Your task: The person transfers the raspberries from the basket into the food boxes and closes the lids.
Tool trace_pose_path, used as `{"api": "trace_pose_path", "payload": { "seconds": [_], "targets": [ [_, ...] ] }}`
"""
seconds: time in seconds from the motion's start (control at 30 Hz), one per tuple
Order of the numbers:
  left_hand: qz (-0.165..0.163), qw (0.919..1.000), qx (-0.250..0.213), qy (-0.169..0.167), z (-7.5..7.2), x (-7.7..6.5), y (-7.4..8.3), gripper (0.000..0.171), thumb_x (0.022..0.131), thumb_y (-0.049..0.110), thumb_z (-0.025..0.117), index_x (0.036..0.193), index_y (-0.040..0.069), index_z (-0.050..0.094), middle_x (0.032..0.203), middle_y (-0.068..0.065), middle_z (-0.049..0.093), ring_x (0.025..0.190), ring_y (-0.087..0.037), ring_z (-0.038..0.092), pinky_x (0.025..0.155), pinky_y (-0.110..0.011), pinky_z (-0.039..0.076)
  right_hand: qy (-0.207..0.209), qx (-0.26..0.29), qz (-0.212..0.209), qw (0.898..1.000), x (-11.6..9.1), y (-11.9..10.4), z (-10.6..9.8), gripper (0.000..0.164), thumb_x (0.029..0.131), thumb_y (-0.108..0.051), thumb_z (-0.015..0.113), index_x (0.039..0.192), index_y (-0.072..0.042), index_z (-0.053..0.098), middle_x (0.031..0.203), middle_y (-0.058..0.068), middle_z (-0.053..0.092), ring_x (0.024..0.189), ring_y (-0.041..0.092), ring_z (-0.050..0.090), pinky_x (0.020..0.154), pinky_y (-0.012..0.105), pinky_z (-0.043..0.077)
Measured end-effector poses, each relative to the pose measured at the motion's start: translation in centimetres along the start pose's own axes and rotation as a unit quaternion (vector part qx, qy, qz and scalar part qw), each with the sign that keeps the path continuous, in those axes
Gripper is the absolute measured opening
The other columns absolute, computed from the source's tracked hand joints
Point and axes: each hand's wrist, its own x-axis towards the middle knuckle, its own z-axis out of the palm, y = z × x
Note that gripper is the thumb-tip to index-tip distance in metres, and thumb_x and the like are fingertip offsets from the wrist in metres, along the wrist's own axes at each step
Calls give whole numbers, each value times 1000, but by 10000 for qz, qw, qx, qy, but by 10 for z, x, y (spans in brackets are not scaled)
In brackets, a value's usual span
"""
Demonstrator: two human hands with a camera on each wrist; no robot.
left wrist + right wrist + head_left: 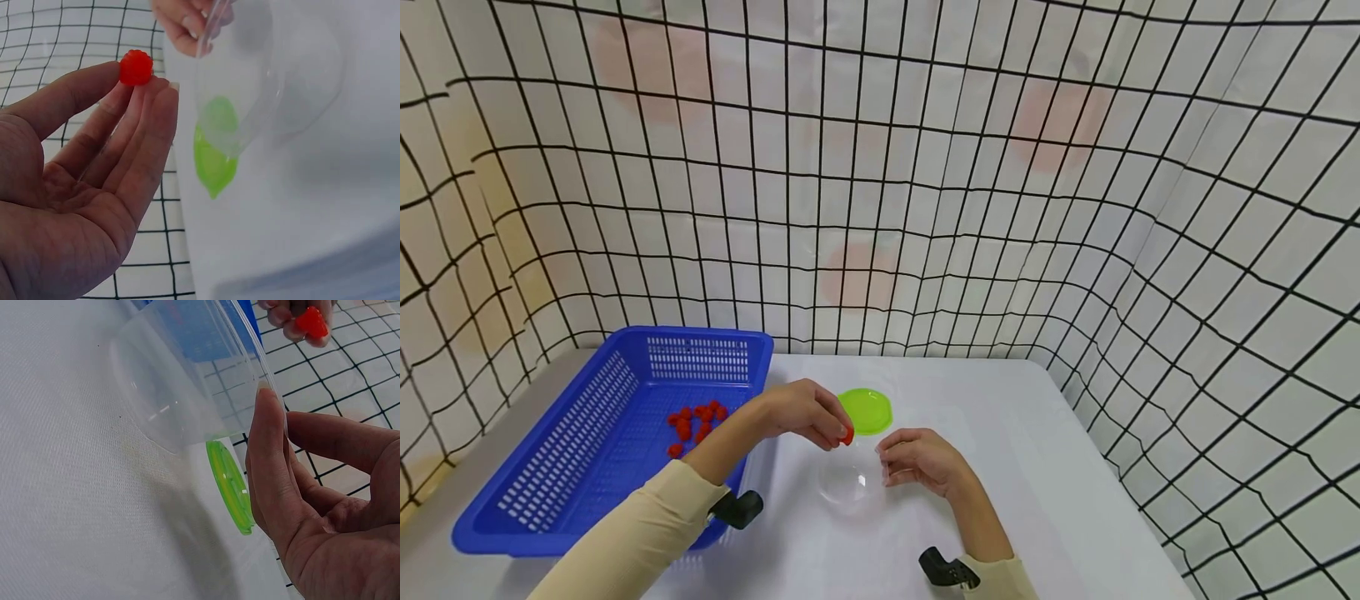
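Between thumb and fingertips my left hand (808, 414) pinches a small red raspberry (136, 67), bumpy all over. It is held above the far side of a clear plastic tub (169, 387), which stands on the white table. My right hand (927, 460) grips the tub's rim at its right side, thumb on one face and fingers on the other, as the right wrist view shows. A bright green lid (867, 412) lies on the table just beyond the tub. In the head view the transparent tub (842, 487) is hard to make out.
At the left stands a blue plastic basket (595, 475) with perforated walls; several red raspberries (683, 429) lie in it. Black netting (917, 200) over white sheeting rises at the back and both sides. White table surface (1045, 500) extends to the right.
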Motion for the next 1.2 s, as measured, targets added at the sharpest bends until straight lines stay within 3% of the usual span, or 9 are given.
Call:
{"api": "trace_pose_path", "payload": {
  "seconds": [0.47,1.2],
  "targets": [
    [-199,9994,229,-178,26,12,-13,11,88,11,76,97,3,77,89,-8,77,83,-26,73,82,-35,63,-37,56,-2,10000,0,1,0,25,94,-10,67,110,9,65,81,6,68,70,18,67,73,32,64],
    [-132,9996,195,-183,27,11,-18,14,89,9,75,100,1,76,94,-9,78,83,-23,71,86,-38,62,-3,36,-5,10000,-1,1,1,26,94,-11,67,111,9,66,79,6,67,70,17,66,73,32,64]
  ]
}}
